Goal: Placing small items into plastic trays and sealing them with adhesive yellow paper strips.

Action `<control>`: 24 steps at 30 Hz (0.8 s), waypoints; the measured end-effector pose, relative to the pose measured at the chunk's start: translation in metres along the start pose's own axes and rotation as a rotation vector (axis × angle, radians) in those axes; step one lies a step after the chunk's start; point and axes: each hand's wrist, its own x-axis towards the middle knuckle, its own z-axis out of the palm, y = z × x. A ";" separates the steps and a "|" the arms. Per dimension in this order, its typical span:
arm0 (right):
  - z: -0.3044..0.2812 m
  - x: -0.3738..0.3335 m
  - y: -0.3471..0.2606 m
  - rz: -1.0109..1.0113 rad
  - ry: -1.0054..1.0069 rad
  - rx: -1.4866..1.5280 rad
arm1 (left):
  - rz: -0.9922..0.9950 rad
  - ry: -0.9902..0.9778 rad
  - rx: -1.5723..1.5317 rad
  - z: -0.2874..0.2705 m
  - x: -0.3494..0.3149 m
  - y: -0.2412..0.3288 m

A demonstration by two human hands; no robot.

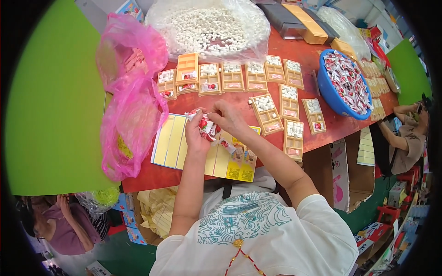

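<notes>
In my left hand (195,135) is a bunch of small red-and-white wrapped sachets (208,130), held above the table. My right hand (230,118) reaches over from the right, its fingers curled and pinching at the top of the same bunch. One loose sachet (226,146) shows just below the bunch. Beneath both hands lies a yellow printed card sheet (172,142) with ruled columns. Beyond them, small tan compartment trays (231,77) hold white pellets, and some also have a sachet in one compartment. An orange empty tray (187,63) rests on top of another tray.
A clear plastic bag (207,30) of white pellets spreads at the back. The blue basin (332,87) at right is heaped with sachets. Pink plastic bags (133,101) lie at left beside a green panel (50,106). Other people sit at the far left and right.
</notes>
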 end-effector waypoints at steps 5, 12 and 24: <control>-0.024 0.007 0.011 0.186 0.016 0.247 | -0.226 -0.107 -0.153 0.000 0.015 -0.017; -0.048 0.026 0.050 0.088 0.067 0.401 | -0.322 -0.137 -0.171 0.002 0.037 -0.039; -0.073 0.088 0.089 0.053 0.318 -0.266 | -0.405 -0.008 -0.150 0.006 0.033 -0.042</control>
